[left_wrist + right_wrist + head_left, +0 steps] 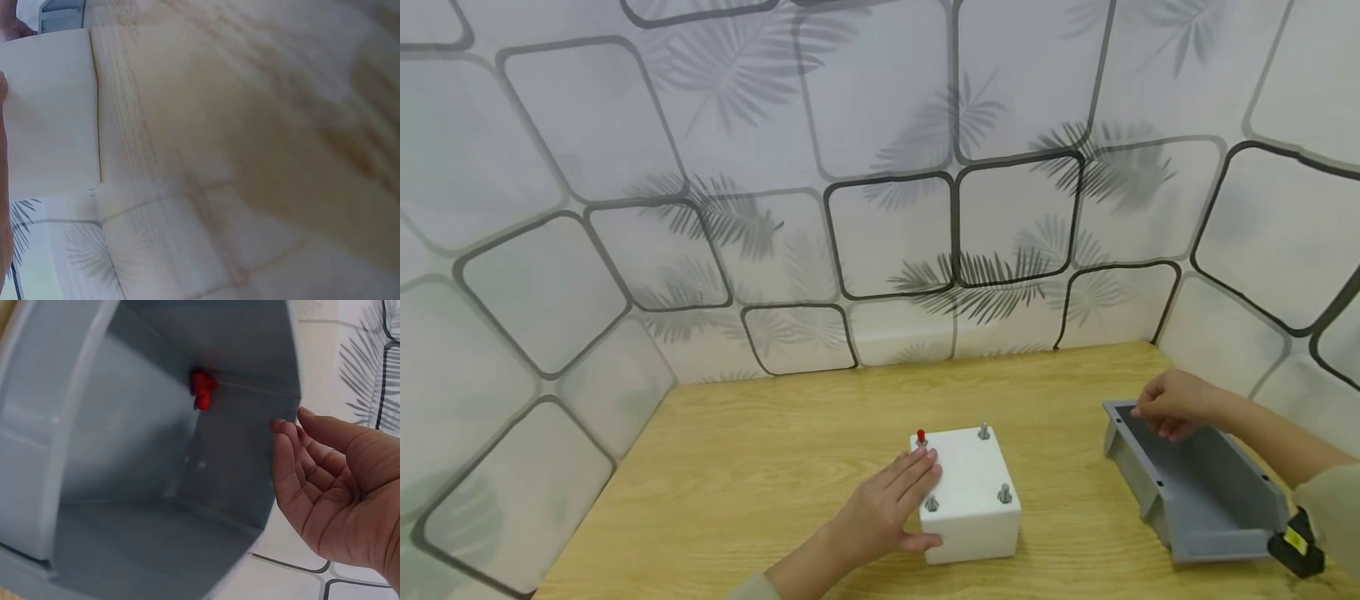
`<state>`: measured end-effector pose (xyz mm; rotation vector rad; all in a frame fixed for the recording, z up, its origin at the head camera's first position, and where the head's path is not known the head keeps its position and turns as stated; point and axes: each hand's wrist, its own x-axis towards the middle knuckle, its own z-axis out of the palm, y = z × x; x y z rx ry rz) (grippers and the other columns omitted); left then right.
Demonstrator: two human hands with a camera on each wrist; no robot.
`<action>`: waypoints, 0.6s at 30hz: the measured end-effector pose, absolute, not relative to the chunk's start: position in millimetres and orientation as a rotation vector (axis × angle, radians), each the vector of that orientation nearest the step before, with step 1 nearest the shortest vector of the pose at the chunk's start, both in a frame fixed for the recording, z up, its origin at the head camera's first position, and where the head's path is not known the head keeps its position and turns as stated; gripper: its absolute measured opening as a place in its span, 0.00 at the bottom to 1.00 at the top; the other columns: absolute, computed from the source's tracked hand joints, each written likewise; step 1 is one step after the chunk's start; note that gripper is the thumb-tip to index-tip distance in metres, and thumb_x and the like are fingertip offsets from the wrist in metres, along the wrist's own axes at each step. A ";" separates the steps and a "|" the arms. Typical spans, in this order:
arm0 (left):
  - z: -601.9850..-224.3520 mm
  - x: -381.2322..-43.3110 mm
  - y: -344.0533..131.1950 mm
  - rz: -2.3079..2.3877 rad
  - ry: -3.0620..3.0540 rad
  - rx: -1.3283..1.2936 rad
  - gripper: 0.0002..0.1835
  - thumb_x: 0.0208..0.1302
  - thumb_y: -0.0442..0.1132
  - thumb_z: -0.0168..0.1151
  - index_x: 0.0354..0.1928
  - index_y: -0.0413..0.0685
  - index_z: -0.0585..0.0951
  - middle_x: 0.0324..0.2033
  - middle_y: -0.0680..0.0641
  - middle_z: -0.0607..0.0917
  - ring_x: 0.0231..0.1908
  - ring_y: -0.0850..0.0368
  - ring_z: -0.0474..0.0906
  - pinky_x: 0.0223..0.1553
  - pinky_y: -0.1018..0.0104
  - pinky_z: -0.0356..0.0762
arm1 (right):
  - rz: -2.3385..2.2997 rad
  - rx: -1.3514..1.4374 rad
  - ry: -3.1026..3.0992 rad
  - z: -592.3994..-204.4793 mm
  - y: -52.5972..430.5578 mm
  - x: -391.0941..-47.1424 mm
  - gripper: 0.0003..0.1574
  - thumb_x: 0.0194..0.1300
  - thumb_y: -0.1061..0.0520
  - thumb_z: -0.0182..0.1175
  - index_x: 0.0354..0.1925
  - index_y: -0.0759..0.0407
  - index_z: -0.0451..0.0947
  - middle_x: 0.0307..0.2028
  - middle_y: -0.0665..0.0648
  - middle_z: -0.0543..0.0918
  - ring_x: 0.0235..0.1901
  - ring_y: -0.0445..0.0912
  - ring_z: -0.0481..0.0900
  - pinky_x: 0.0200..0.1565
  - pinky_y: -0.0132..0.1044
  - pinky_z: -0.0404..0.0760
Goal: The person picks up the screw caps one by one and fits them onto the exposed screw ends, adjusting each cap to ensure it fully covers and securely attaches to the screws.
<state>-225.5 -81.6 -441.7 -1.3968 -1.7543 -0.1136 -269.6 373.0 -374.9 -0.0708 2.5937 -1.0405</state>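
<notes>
A white box (970, 468) stands on the table, with metal bolts on its top near the corners. A red cap (921, 435) covers the far left bolt. My left hand (880, 504) rests on the box, straight fingers across its top left edge and thumb against its front. In the left wrist view the plain side of the white box (50, 119) shows. My right hand (1176, 406) is over the far end of a grey bin (1198, 546). The right wrist view shows loosely bent fingers at the bin's rim, holding nothing visible. Several small red caps (202, 389) lie in the bin's corner.
The wooden table (760, 450) reaches back to a wall covering (887, 233) with a leaf and rounded-square pattern, which also closes off both sides. The bin stands to the right of the box, with bare tabletop between them. A black strap piece (1298, 543) is at the right sleeve.
</notes>
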 end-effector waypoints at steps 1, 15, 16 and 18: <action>-441.5 -225.5 -81.7 -0.114 -1.754 -1.397 0.39 0.58 0.65 0.56 0.54 0.33 0.76 0.55 0.36 0.78 0.58 0.45 0.74 0.58 0.57 0.73 | -1.034 -0.071 2.598 -376.1 372.7 -269.4 0.11 0.60 0.61 0.56 0.29 0.72 0.76 0.18 0.51 0.76 0.18 0.42 0.76 0.22 0.36 0.81; -438.7 -223.5 -78.7 -0.094 -1.755 -1.398 0.41 0.53 0.65 0.61 0.54 0.33 0.76 0.55 0.36 0.78 0.58 0.45 0.74 0.58 0.57 0.73 | -1.016 -0.070 2.653 -399.6 379.0 -259.6 0.10 0.58 0.64 0.53 0.25 0.67 0.78 0.17 0.50 0.76 0.18 0.42 0.77 0.21 0.36 0.81; -438.6 -223.5 -78.7 -0.095 -1.758 -1.398 0.42 0.52 0.65 0.62 0.54 0.33 0.76 0.55 0.36 0.78 0.58 0.45 0.74 0.58 0.57 0.73 | -1.016 -0.066 2.660 -401.2 378.4 -258.7 0.10 0.58 0.64 0.53 0.26 0.68 0.78 0.17 0.51 0.76 0.18 0.43 0.77 0.22 0.37 0.82; -438.3 -223.6 -78.9 -0.100 -1.766 -1.400 0.42 0.52 0.65 0.62 0.54 0.33 0.76 0.55 0.36 0.78 0.58 0.45 0.74 0.58 0.57 0.73 | -1.003 -0.059 2.667 -404.0 376.5 -257.9 0.09 0.59 0.64 0.53 0.28 0.69 0.78 0.18 0.51 0.76 0.18 0.43 0.78 0.22 0.38 0.82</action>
